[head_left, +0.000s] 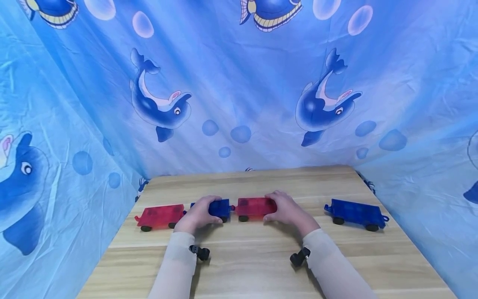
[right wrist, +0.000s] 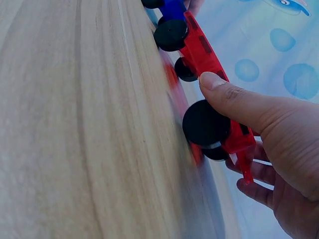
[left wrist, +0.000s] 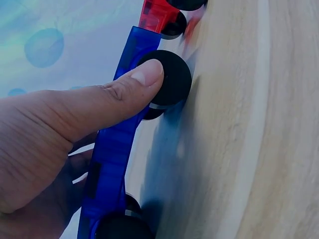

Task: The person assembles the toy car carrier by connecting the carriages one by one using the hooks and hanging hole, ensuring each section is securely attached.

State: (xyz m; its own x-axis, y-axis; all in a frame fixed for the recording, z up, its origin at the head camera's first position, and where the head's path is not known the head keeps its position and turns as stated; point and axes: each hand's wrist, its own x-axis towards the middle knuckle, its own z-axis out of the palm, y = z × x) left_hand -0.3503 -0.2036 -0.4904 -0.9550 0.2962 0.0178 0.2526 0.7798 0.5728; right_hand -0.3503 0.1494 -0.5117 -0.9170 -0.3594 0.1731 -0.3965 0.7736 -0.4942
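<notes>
My left hand (head_left: 200, 214) grips a translucent blue toy train car (head_left: 223, 207) across its body, the thumb lying over a black wheel (left wrist: 172, 82) in the left wrist view. With my right hand (head_left: 287, 211) I hold a translucent red toy train car (head_left: 252, 207) near its right end, thumb on the near side and fingers behind it. These two cars meet end to end at their couplings between my hands. Left of my left hand stands another red car (head_left: 162, 216), its right end against the held blue car; my hand partly hides that joint.
A separate blue toy train car (head_left: 356, 213) with a hook at each end stands to the right on the wooden table (head_left: 254, 257). A blue cloth (head_left: 239, 83) printed with dolphins and bubbles hangs behind the table and along both sides.
</notes>
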